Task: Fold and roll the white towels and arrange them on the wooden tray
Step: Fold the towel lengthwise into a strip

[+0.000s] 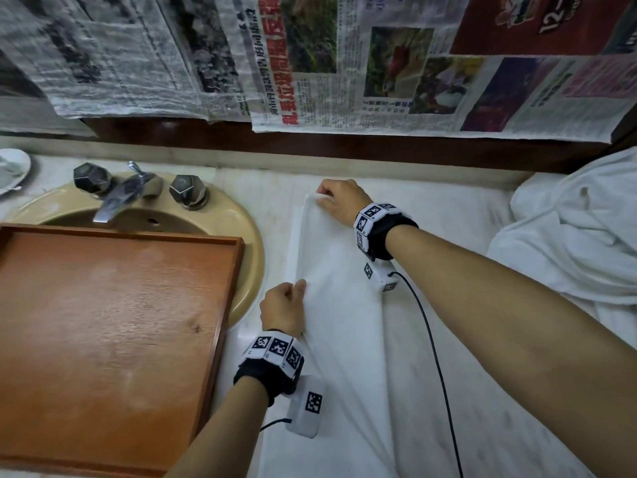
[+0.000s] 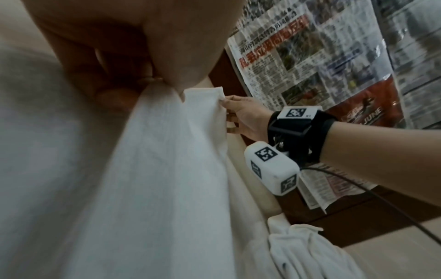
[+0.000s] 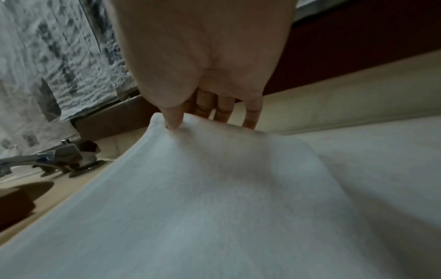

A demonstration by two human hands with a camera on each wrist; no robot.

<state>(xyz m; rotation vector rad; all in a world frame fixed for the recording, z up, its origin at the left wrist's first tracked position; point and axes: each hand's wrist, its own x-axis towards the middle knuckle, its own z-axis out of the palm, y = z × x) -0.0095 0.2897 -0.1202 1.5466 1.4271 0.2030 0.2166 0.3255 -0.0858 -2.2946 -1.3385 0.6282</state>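
A white towel (image 1: 331, 257) lies as a long folded strip on the pale counter, right of the sink. My right hand (image 1: 336, 200) pinches its far corner, thumb on top and fingers behind the edge (image 3: 176, 120). My left hand (image 1: 286, 305) grips the towel's near left edge with curled fingers; the left wrist view shows the cloth (image 2: 167, 151) bunched into that fist. The wooden tray (image 1: 103, 339) sits at the left, partly over the sink, with nothing on it.
A beige sink (image 1: 248, 236) with a chrome tap (image 1: 120, 194) and two handles lies behind the tray. A heap of white towels (image 1: 568, 236) fills the right. Newspaper (image 1: 344, 63) covers the wall. A white dish (image 1: 10, 170) stands far left.
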